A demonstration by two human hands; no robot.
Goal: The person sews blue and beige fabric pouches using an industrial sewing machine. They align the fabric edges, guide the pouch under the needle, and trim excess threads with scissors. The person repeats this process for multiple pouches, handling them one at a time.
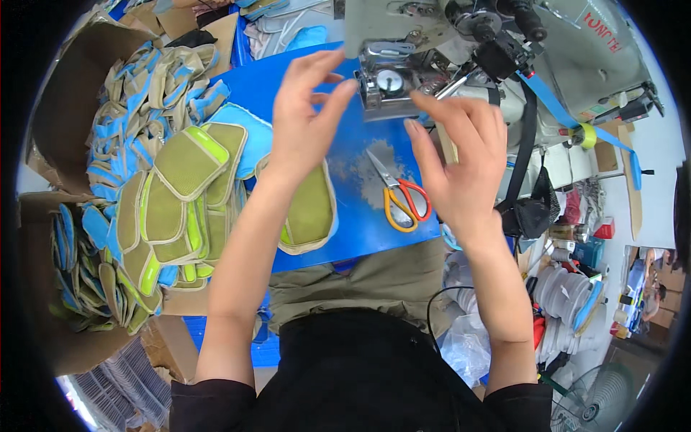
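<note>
My left hand is raised beside the sewing machine, its thumb and forefinger apart and nothing visible between them. On the other side of the machine's metal sewing bed, my right hand reaches forward with fingers stretched out and thumb spread, also holding nothing that I can see. Scissors with orange and red handles lie on the blue table, near my right hand. Under my left forearm rests an olive mesh pad with beige edging, partly hidden by the arm.
Several similar pads are piled at the left. Behind them, a cardboard box holds beige-and-blue pieces. Blue binding tape runs down to the machine at the right, through a yellow ring. White reels and a fan stand at the lower right.
</note>
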